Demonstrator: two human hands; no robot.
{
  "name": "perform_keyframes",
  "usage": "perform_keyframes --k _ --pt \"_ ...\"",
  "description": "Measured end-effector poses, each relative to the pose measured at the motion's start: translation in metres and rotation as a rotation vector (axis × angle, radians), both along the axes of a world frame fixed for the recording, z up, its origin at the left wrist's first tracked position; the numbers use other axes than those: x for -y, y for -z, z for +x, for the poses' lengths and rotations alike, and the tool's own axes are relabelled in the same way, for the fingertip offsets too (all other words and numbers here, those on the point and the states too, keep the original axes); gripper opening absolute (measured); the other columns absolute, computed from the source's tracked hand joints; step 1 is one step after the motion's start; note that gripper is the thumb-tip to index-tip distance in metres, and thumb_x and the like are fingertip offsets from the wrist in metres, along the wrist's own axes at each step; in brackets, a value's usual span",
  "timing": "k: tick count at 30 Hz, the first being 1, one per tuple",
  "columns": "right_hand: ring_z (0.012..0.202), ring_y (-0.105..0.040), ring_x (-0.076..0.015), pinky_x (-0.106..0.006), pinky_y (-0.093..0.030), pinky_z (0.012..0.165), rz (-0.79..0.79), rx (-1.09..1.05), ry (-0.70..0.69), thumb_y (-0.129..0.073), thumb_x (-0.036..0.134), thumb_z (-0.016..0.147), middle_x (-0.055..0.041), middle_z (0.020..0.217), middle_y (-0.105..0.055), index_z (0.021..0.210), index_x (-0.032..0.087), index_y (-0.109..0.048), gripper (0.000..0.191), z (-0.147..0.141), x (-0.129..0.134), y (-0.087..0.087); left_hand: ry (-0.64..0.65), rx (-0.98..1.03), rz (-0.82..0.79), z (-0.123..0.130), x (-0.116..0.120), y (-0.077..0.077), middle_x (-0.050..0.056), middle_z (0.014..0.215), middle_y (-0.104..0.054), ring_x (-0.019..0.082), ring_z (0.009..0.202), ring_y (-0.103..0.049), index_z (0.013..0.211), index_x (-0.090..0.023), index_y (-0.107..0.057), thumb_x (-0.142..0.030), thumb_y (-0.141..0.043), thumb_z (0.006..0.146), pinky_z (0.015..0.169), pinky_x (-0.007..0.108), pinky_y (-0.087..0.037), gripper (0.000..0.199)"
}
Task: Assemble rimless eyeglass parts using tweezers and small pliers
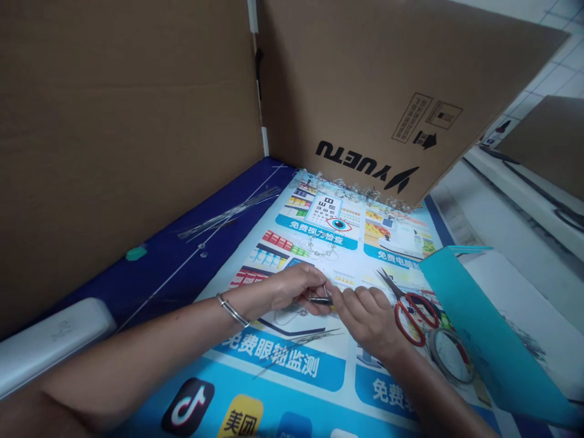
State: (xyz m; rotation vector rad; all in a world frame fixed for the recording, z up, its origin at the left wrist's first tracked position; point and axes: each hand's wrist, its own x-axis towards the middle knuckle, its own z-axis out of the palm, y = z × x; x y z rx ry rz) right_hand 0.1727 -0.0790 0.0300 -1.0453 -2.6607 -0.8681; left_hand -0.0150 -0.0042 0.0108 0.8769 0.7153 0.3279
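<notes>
Near the middle of the printed mat (283,401), my left hand (301,289) is closed around a small dark metal tool (320,300), which looks like pliers. My right hand (365,313) meets it from the right, its fingers curled at the tool; what it grips is mostly hidden. A thin wire (325,289) shows between the fingertips. Loose thin wires (298,347) lie below the hands, and a ring of clear beads (322,248) lies above them. Red-handled scissors (413,313) and a roll of tape (451,356) rest to the right.
Cardboard walls (365,79) stand behind and at left. Clear wire pieces (365,193) line the back wall's foot. A wire bundle (230,213) lies on the blue surface. At right is a teal box (488,340); a white device (59,340) sits at left.
</notes>
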Motion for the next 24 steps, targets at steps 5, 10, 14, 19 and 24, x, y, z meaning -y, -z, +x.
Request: perform_keyframes --k 5,10,14,19,24 --pt "0.076 -0.049 -0.0153 -0.034 -0.03 0.065 -0.019 -0.052 -0.013 -0.047 0.016 0.085 -0.0052 0.089 -0.059 0.117 0.014 -0.048 0.032 -0.0006 -0.0009 0.0033 0.016 0.014 -0.007 0.0005 0.0001 0.0012 0.005 0.069 -0.059 0.023 0.069 -0.065 0.086 -0.007 -0.06 -0.036 -0.057 0.074 0.063 0.034 -0.052 0.032" --pt "0.075 -0.05 -0.0159 -0.034 -0.03 0.063 -0.01 -0.062 -0.011 -0.048 0.017 0.084 -0.0055 0.087 -0.06 0.114 0.014 -0.051 0.03 0.0002 -0.0021 0.0055 0.028 0.019 -0.007 0.0008 0.0006 0.0033 0.004 0.067 -0.058 0.024 0.07 -0.065 0.085 -0.008 -0.059 -0.035 -0.054 0.075 0.063 0.035 -0.052 0.029" --pt "0.076 -0.05 -0.0152 -0.033 -0.03 0.064 -0.039 -0.084 -0.016 -0.047 0.017 0.085 -0.0053 0.087 -0.059 0.116 0.015 -0.049 0.031 0.0007 -0.0023 0.007 0.046 0.034 -0.003 0.0006 0.0004 0.006 0.005 0.068 -0.059 0.023 0.069 -0.065 0.084 -0.008 -0.059 -0.034 -0.054 0.075 0.063 0.035 -0.051 0.028" --pt "0.074 -0.049 -0.015 -0.033 -0.03 0.063 -0.038 -0.072 -0.013 -0.048 0.018 0.085 -0.0051 0.085 -0.06 0.117 0.014 -0.048 0.033 0.0003 -0.0017 0.0062 0.067 0.048 0.003 0.0004 -0.0001 0.0077 0.005 0.066 -0.059 0.024 0.07 -0.065 0.081 -0.008 -0.059 -0.035 -0.054 0.075 0.062 0.035 -0.051 0.028" --pt "0.074 -0.049 -0.015 -0.033 -0.029 0.063 -0.049 -0.079 -0.015 -0.048 0.018 0.085 -0.005 0.083 -0.059 0.115 0.014 -0.05 0.03 0.0002 -0.0018 0.0059 0.076 0.049 0.011 0.0001 0.0003 0.0076 0.006 0.066 -0.06 0.022 0.068 -0.065 0.082 -0.008 -0.059 -0.035 -0.053 0.075 0.061 0.033 -0.051 0.029"
